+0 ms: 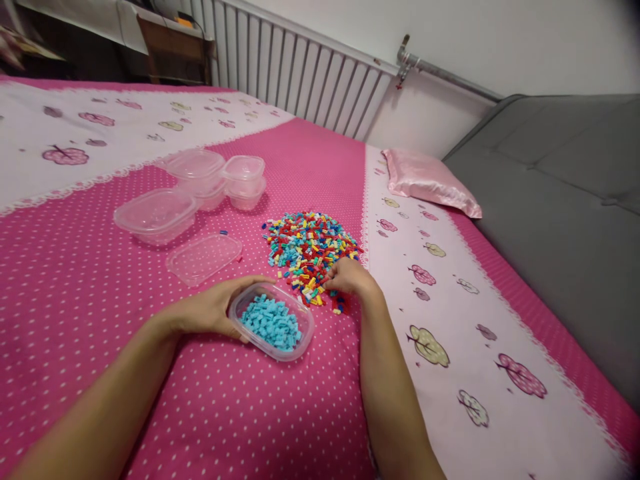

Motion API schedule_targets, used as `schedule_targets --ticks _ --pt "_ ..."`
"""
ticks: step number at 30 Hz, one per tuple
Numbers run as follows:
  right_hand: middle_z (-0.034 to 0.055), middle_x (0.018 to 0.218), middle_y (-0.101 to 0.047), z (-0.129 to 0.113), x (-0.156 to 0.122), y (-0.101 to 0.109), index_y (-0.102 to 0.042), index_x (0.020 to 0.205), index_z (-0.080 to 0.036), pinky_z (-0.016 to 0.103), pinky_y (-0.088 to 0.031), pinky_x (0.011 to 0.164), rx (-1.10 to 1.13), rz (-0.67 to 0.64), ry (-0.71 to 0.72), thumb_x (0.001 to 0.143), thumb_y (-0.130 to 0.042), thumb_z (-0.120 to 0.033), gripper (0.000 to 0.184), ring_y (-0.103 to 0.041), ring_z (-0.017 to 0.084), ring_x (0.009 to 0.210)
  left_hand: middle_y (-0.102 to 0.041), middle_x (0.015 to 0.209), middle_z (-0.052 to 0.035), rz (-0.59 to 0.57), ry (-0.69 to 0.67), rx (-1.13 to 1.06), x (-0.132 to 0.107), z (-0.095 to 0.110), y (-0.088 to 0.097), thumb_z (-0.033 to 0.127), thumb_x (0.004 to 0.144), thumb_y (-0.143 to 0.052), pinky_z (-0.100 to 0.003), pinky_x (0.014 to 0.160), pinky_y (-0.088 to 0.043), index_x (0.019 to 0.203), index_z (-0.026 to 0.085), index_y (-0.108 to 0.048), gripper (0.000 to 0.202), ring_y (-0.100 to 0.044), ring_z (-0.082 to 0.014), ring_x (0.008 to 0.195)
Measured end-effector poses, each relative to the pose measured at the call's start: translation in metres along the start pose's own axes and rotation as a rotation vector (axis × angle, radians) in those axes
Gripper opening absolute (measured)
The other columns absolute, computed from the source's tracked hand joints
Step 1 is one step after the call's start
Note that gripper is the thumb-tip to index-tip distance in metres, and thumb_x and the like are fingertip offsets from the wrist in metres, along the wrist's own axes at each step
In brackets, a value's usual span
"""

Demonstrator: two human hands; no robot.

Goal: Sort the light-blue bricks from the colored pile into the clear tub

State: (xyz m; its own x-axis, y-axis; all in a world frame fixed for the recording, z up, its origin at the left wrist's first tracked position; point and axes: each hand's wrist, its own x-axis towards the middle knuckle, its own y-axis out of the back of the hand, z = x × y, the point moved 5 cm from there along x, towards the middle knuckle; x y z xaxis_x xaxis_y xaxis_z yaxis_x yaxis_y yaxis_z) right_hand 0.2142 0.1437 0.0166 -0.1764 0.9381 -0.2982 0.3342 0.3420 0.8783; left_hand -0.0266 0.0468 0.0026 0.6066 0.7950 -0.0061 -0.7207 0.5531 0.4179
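My left hand (217, 308) grips the left end of a clear plastic container (305, 337), thumb and fingers around its rim. Inside lies a heap of light blue toy building bricks (270, 321). My right hand (347, 277) is at the near right side of a mixed brick pile (310, 243) in red, yellow, blue, green and white. Its fingertips are pinched together low over the bricks; whether a brick is between them is too small to tell. A clear lid (205, 259) lies flat on the bedspread beyond my left hand.
Several clear lidded containers (157, 212) stand behind the lid. A single dark blue brick (223, 233) lies by the lid. The pink dotted bedspread (240, 413) covers the bed. Farther off are a pink pillow (430, 180), a grey headboard (560, 173) and a white radiator (300, 67).
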Motion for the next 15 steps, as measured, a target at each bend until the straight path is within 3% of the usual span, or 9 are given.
schedule_targets --ticks 5,8,11,15 --pt "-0.0018 0.054 -0.058 0.000 -0.004 0.002 -0.069 0.061 -0.014 0.022 -0.035 0.054 0.238 -0.103 0.119 0.064 -0.065 -0.023 0.010 -0.050 0.010 0.054 -0.054 0.134 -0.0138 -0.007 0.024 -0.010 0.000 -0.001 0.000 0.041 0.060 -0.081 -0.039 0.101 -0.043 0.133 0.019 -0.038 0.087 -0.051 -0.0308 0.122" --pt "-0.0033 0.053 -0.055 -0.001 -0.007 0.007 -0.066 0.061 -0.014 0.022 -0.033 0.054 0.422 -0.099 0.184 0.063 -0.065 -0.026 0.012 -0.045 0.008 0.053 -0.054 0.133 -0.0133 -0.008 0.027 -0.030 0.000 0.000 -0.001 0.040 0.061 -0.081 -0.039 0.101 -0.043 0.133 0.019 -0.039 0.086 -0.052 -0.0304 0.121" --pt "-0.0046 0.055 -0.052 -0.003 -0.009 0.012 -0.063 0.063 -0.014 0.020 -0.031 0.051 0.688 -0.046 0.217 0.062 -0.069 -0.030 0.017 -0.042 0.007 0.054 -0.054 0.133 -0.0129 -0.013 0.020 -0.054 0.000 0.000 -0.002 0.040 0.061 -0.081 -0.038 0.100 -0.044 0.133 0.019 -0.040 0.085 -0.052 -0.0303 0.121" --pt "-0.0076 0.055 -0.045 -0.005 -0.010 0.017 -0.057 0.070 -0.016 0.016 -0.020 0.040 1.168 -0.079 0.170 0.064 -0.073 -0.028 0.021 -0.034 0.004 0.047 -0.053 0.134 -0.0128 -0.010 0.013 -0.054 0.000 0.000 -0.001 0.035 0.061 -0.081 -0.039 0.100 -0.043 0.133 0.020 -0.040 0.085 -0.051 -0.0304 0.121"
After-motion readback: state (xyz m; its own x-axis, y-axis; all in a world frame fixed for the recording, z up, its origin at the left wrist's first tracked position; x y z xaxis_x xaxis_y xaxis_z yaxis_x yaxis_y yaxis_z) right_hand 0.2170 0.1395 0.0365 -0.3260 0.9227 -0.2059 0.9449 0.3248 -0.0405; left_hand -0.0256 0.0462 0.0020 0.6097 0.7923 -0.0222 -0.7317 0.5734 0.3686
